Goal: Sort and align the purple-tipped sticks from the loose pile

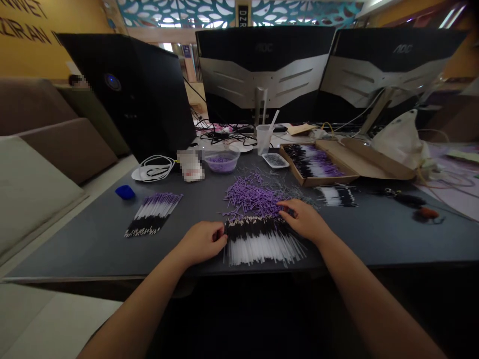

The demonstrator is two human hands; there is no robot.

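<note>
Many black-and-white sticks (258, 244) lie side by side near the table's front edge. My left hand (204, 242) rests at their left end with its fingers curled; whether it pinches a stick is too small to tell. Behind the sticks is a loose heap of small purple pieces (250, 194). My right hand (301, 217) is at the heap's right side, thumb and forefinger brought near each other around something I cannot make out. A bundle of purple-topped sticks (153, 214) lies to the left.
An open cardboard box (325, 178) of purple-and-black sticks stands back right, near loose white sticks (338, 196). Behind the heap are a clear bowl (221, 162), a small white tray (276, 160) and a plastic cup (263, 139). A blue object (124, 193) and white cable (155, 168) lie left.
</note>
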